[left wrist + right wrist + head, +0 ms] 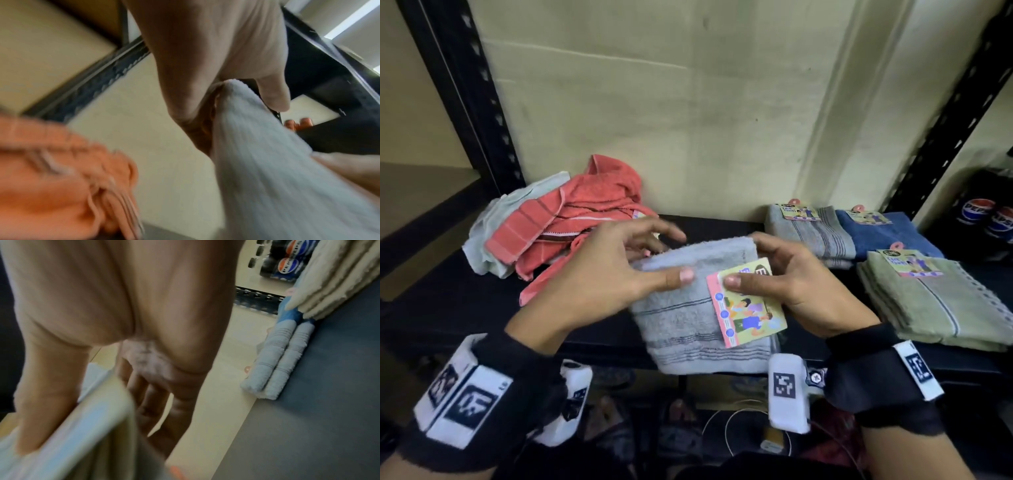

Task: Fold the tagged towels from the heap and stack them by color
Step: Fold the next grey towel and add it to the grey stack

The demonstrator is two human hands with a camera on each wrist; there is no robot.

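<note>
We have the folded pale grey terry towel with dark woven stripes (pixel 698 308) held between both hands just above the front edge of the black metal shelf (pixel 448 301), its illustrated card tag (pixel 748 308) lying on the top face toward three o'clock. Our left hand (pixel 599 274) pinches the towel's nine o'clock side, thumb on top and fingers (pixel 654 236) curled behind; our right hand (pixel 794 277) grips the three o'clock side, thumb pressing the tag. The matching stack of folded grey striped towels (pixel 808 233) sits at about one o'clock, touching the folded dark blue towels (pixel 887 233) beside it, with the folded sage green towels (pixel 941 305) at three o'clock. We judge the main risk to be the fold slipping open during the carry, since the lower layers hang unsupported past the shelf edge. A careless drop could also land it askew or on the blue stack, so close beside. At ten o'clock the heap of crumpled coral-orange towels (pixel 571 219) over a pale mint cloth (pixel 493 233) lies near our left hand and could snag.
</note>
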